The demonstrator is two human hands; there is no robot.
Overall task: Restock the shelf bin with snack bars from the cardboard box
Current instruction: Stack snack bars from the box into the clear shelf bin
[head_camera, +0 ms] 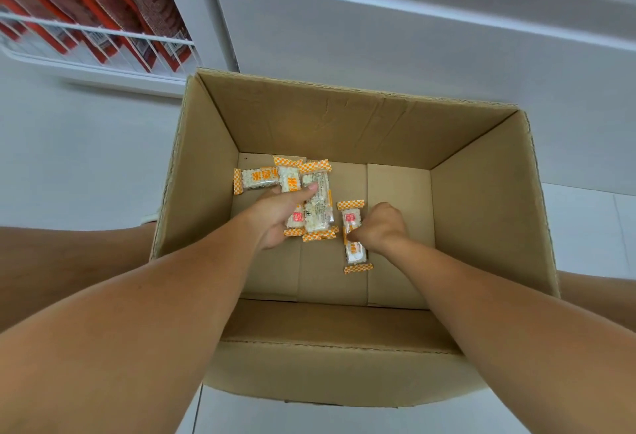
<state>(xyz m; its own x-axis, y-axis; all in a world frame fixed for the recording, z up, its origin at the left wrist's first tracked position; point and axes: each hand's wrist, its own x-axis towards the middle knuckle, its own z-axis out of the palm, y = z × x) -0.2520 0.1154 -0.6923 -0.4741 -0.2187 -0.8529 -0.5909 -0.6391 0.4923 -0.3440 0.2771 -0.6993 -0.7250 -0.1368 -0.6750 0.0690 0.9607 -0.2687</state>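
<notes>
In the open brown cardboard box (347,130), orange-and-white wrapped snack bars (318,203) are gripped by the left hand (278,216); another bar (354,247) is pinched by the right hand (378,227).

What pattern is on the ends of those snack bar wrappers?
Orange-and-white checks on the snack bar wrappers, clearest in the head view.

Two forearms enter from the lower edge of the view, both bare from as far up as can be seen down to the wrist. No sleeve, cuff or glove is visible on either. The left hand (275,216) is bare; its thumbnail is short and unpainted. The right hand (378,227) is bare likewise, knuckles uppermost. No watch, band or ring can be made out on the wrists or visible fingers. At the outer left and right edges, bare rounded shapes, apparently the person's legs, show beside the forearms, uncovered.
</notes>
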